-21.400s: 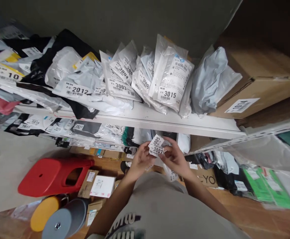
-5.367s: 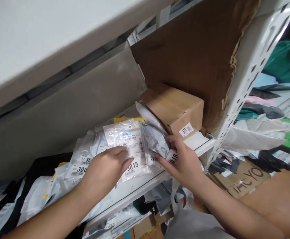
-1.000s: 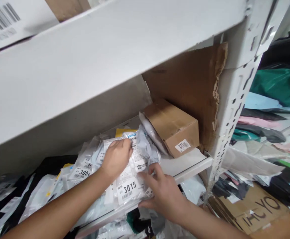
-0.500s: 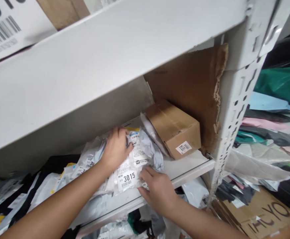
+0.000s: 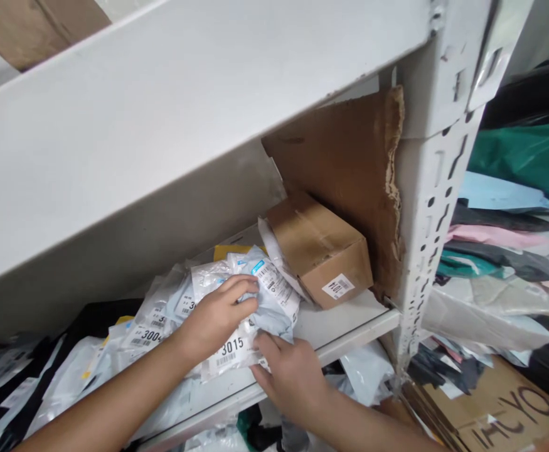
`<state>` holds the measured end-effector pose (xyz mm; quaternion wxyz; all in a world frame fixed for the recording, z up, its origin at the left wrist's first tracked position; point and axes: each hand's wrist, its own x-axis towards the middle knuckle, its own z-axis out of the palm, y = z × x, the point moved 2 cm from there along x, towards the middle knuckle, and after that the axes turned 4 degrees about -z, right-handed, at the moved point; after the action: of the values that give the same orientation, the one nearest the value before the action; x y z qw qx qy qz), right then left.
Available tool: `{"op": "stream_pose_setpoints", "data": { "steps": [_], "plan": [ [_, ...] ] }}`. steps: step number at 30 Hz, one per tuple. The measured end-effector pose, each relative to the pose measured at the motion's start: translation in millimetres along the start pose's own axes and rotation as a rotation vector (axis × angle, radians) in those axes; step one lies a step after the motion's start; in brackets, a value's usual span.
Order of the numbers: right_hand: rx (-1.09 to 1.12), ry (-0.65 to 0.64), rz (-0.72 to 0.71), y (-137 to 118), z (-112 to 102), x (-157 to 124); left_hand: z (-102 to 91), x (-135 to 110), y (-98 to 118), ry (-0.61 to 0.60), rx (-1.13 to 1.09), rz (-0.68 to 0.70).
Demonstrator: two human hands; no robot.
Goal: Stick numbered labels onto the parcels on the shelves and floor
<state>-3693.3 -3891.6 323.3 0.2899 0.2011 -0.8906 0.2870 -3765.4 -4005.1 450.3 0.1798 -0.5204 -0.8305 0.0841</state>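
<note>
A white plastic parcel labelled 3015 (image 5: 231,351) leans in a row of bagged parcels on a white shelf (image 5: 340,326). My left hand (image 5: 215,317) lies over the top of this parcel with its fingers curled on it. My right hand (image 5: 290,376) presses the lower edge of a grey-white bag (image 5: 274,301) just right of the 3015 label. Which fingers close around the bag I cannot make out fully. More labelled bags (image 5: 149,326) lie to the left.
A taped cardboard box (image 5: 321,251) with a barcode label stands right of the bags, against a torn cardboard sheet (image 5: 349,157). A perforated white upright (image 5: 429,213) frames the shelf. Another shelf board (image 5: 184,100) hangs overhead. Coloured bags (image 5: 514,188) fill the neighbouring rack.
Over the last second my left hand slid down from the parcels' top edge onto the 3015 parcel. My right hand stayed at the bags' lower edge. The camera shifted slightly.
</note>
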Motion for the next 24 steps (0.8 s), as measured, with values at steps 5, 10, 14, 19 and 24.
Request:
{"op": "stream_pose_setpoints", "data": {
  "steps": [5, 10, 14, 19, 24],
  "plan": [
    [-0.030, 0.052, -0.037, 1, 2, -3, 5.3, -5, -2, 0.089, -0.063, 0.022],
    [-0.036, 0.063, -0.041, 0, 1, -1, 6.1, -4, -2, 0.106, -0.097, 0.002],
    [0.067, 0.064, -0.038, 3, 1, -1, 6.8, -5, -4, 0.096, -0.126, 0.000],
    [0.726, 0.104, -0.023, 13, -27, -7, 2.0, 1, -1, 0.047, -0.083, 0.004],
    [1.087, -0.103, 0.325, 23, -54, -11, 0.1, 13, 4, 0.045, 0.020, -0.086]
  ]
}}
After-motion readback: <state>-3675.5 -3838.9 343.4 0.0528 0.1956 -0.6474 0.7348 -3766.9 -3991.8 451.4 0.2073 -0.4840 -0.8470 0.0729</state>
